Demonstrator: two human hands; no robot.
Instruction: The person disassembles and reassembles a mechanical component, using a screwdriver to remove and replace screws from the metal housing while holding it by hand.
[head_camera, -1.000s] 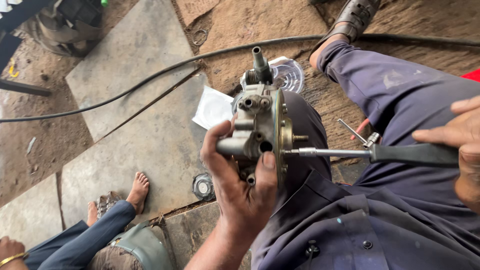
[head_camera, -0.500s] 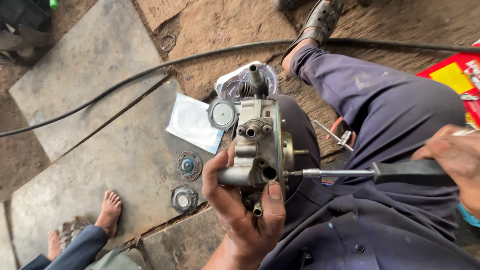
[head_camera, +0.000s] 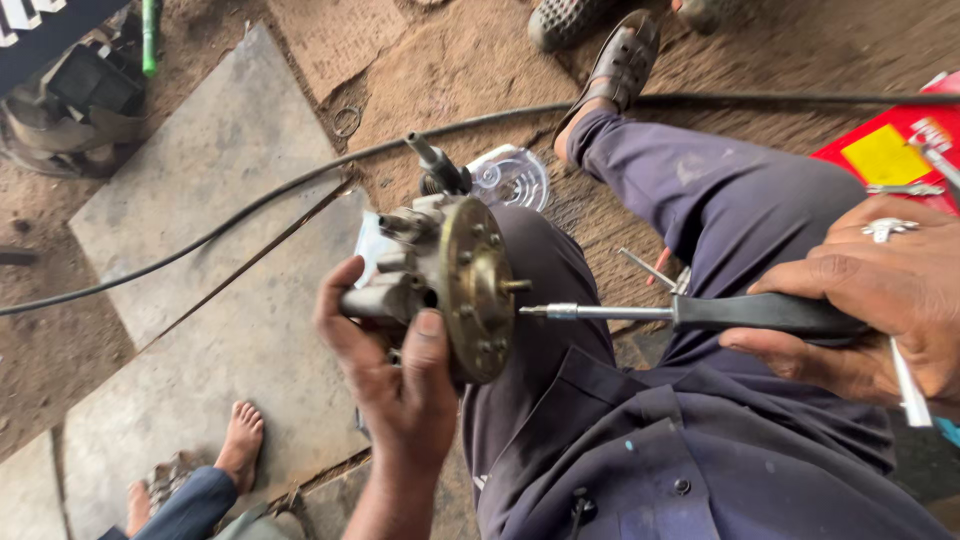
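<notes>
My left hand (head_camera: 395, 375) grips a grimy metal carburettor-like part (head_camera: 440, 270) with a round brass-coloured flange facing right, held above my knee. My right hand (head_camera: 870, 300), wearing a ring, holds a black-handled screwdriver (head_camera: 700, 313) level. The screwdriver's tip sits just right of the flange, a little apart from a small stud there. I am seated, in dark blue trousers and shirt, my sandalled foot (head_camera: 610, 70) stretched forward.
A black cable (head_camera: 250, 215) runs across the dirt floor and concrete slabs (head_camera: 200, 170). A clear plastic round cover (head_camera: 510, 175) lies behind the part. Another person's bare feet (head_camera: 235, 445) are at lower left. A red box (head_camera: 890, 150) with tools sits at the right.
The view has shifted; the part has turned so its flange faces right. The screwdriver tip has drawn back slightly from the flange.
</notes>
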